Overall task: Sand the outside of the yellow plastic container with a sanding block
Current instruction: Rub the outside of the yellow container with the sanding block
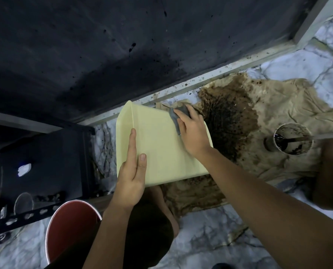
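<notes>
The pale yellow plastic container (159, 144) lies tilted in the middle of the view, one flat outer wall facing up. My left hand (131, 171) grips its near left edge, fingers stretched along the wall and thumb on top. My right hand (191, 131) presses a grey sanding block (176, 117) against the container's far right edge; most of the block is hidden under my fingers.
A stained beige cloth (268, 105) covers the marble floor (210, 239) to the right, with a white cup of dark liquid and a brush (292, 137) on it. A red bucket (68, 226) stands near left. A dark panel (103, 45) and black metal shelving (45, 152) fill the left.
</notes>
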